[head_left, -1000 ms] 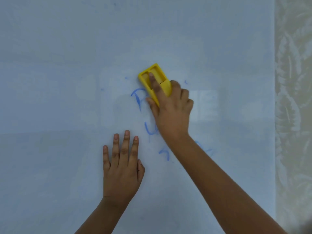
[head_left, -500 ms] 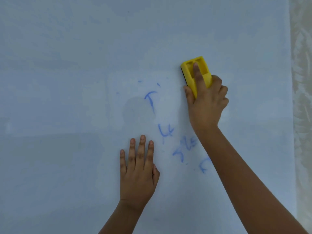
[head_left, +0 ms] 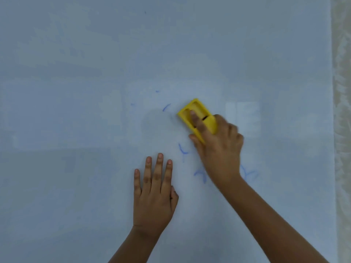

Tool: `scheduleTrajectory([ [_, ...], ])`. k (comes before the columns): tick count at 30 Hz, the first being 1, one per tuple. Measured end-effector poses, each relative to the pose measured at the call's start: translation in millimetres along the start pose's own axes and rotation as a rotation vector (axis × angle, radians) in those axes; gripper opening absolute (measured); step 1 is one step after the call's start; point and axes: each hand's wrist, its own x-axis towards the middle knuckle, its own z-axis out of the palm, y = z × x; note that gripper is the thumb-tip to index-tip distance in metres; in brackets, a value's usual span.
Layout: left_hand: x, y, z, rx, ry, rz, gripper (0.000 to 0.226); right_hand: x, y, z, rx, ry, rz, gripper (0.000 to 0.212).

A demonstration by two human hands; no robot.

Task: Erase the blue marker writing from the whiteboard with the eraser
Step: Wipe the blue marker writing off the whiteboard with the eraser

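Observation:
The whiteboard (head_left: 95,73) fills nearly the whole view. My right hand (head_left: 220,149) grips a yellow eraser (head_left: 195,116) and presses it flat against the board, index finger on top. Fragments of blue marker writing (head_left: 182,149) show left of and below that hand, with a short curved stroke (head_left: 166,107) just left of the eraser and fainter marks (head_left: 248,172) to the right of the wrist. My left hand (head_left: 154,192) lies flat on the board below the writing, fingers straight and close together, holding nothing.
The board's right edge (head_left: 332,130) runs down the far right of the view, with a pale patterned curtain or wall (head_left: 342,130) beyond it. A bright rectangular reflection (head_left: 241,118) sits right of the eraser.
My right hand has swept the eraser left and down from the upper right of the writing. The hooked blue stroke near the top is now mostly wiped away. My left hand stays planted.

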Motion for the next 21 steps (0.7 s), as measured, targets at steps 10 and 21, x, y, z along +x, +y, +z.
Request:
scheduleTrajectory([
  [10,0,0,0,-0.019,-0.021,-0.015,0.058,59,24,-1,0.049,0.039,0.424,0.055],
  [21,-3,-2,-3,-0.037,-0.027,0.029,0.048,7,-93,10,0.056,0.004,-0.130,0.054],
])
